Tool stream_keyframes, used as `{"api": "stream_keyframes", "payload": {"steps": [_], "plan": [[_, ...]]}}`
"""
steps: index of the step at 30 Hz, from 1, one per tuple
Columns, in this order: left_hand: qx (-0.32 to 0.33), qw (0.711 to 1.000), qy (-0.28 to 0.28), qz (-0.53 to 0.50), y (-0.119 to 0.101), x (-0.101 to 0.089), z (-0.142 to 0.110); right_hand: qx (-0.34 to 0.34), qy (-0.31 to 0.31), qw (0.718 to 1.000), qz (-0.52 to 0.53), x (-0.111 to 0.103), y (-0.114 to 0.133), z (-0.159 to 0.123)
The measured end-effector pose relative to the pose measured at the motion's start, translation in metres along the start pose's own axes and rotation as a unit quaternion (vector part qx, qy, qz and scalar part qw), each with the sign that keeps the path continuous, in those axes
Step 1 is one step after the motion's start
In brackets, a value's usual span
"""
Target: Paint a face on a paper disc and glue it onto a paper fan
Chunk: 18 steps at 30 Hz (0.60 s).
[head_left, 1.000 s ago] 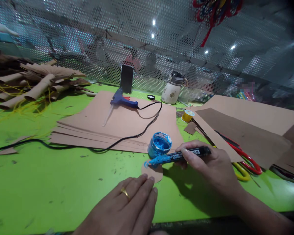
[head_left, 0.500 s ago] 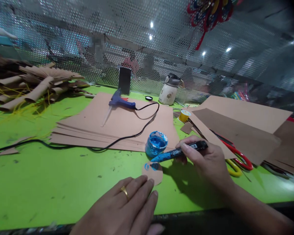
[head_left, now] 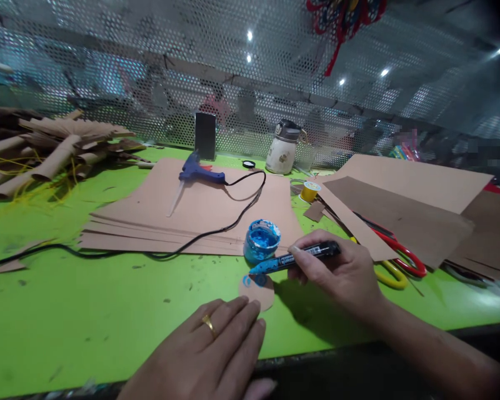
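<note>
A small round piece of brown paper [head_left: 258, 297] lies on the green table, with blue paint marks along its upper part. My left hand [head_left: 208, 344], a gold ring on one finger, rests flat with its fingertips on the paper's lower left edge. In my right hand [head_left: 333, 272] is a black marker [head_left: 294, 258], its front end coated in blue paint. The marker's tip is over the paper's top edge; whether it touches, I cannot tell. Just behind stands an open jar of blue paint [head_left: 261, 244].
A blue glue gun [head_left: 202, 172] lies on stacked brown paper sheets [head_left: 150, 194], its black cord crossing the table. Scissors [head_left: 406, 258], a yellow thread spool [head_left: 310, 191] and more brown sheets are on the right. Behind are a phone [head_left: 205, 136], a bottle [head_left: 281, 150] and paper rolls [head_left: 58, 158].
The marker tip has shifted slightly left over the paper, towards the left-hand blue mark. The whole view has shifted a little. My left hand stays on the paper.
</note>
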<state>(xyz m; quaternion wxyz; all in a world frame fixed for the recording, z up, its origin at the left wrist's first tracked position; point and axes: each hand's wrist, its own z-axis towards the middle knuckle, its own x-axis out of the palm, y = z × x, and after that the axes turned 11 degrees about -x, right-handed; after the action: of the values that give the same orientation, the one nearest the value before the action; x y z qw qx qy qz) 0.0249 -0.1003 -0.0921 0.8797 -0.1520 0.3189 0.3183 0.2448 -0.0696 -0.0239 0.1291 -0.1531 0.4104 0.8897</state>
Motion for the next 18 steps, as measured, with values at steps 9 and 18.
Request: {"api": "stream_keyframes", "payload": {"steps": [9,18], "plan": [[0.001,1.000,0.004,-0.016,0.0020,-0.0006,0.0019,-0.015,0.008,1.000,-0.001,0.0025,0.0008,0.0015],[-0.007,0.999,0.015,-0.030,0.0028,0.0000,-0.0006,-0.017,0.009,1.000,-0.010,0.0013,-0.0012,0.0005]]}}
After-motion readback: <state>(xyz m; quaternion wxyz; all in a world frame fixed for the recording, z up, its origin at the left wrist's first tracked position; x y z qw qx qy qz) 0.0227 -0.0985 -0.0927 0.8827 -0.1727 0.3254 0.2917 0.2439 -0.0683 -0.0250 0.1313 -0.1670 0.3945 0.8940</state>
